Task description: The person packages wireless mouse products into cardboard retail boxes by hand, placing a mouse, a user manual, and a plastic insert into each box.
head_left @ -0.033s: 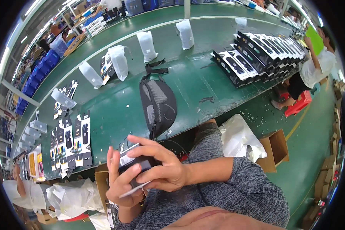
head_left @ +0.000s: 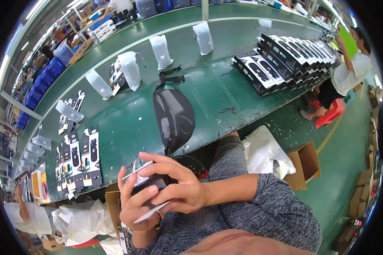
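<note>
Between my two hands is a small black-and-white cardboard box (head_left: 160, 182), close to my body at the table's near edge. My left hand (head_left: 134, 209) is wrapped round its left and lower side, fingers pointing up. From the right, my right hand (head_left: 183, 187) grips it, with fingers curled across the top. A pale flap (head_left: 151, 212) sticks out below, between the hands. The fingers hide much of the box, and its inside cannot be seen. Beyond my hands, a black waist bag (head_left: 174, 117) lies on the green table (head_left: 127, 123).
Flat printed cartons (head_left: 74, 159) lie at the left. Wrapped items in translucent bags (head_left: 161, 52) stand along the far strip. Stacked black-and-white boxes (head_left: 285, 63) fill the right end, near a seated person (head_left: 349, 72). An open brown carton (head_left: 304, 165) stands on the floor.
The box's upper end has tilted slightly in my fingers, and a white edge shows more there. Both hands keep their hold; the whole view has shifted a little.
</note>
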`<state>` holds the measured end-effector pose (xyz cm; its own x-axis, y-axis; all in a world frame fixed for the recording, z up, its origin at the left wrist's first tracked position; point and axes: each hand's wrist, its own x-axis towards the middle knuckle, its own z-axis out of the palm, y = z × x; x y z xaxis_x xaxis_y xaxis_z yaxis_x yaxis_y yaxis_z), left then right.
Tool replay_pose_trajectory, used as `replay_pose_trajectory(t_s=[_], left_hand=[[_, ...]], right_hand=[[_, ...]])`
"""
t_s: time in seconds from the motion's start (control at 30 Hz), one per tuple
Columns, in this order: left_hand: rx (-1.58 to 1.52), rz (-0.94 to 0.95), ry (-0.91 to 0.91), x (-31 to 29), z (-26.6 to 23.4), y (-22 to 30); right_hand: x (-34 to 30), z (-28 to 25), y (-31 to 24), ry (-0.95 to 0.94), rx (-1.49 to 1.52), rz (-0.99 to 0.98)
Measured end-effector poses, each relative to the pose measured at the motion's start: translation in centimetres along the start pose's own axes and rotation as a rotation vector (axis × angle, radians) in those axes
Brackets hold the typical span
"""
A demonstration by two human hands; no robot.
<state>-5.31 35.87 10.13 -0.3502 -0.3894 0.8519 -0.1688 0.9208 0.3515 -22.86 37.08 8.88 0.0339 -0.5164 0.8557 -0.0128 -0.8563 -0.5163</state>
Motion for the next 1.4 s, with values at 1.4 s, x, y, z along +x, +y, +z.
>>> replay_pose_trajectory(t_s=[1.4], left_hand=[[0.239,-0.211,-0.457,-1.6,-1.2,-1.8]], right_hand=[[-2.1,-2.9,0.6,-0.549,-0.294,0.33]])
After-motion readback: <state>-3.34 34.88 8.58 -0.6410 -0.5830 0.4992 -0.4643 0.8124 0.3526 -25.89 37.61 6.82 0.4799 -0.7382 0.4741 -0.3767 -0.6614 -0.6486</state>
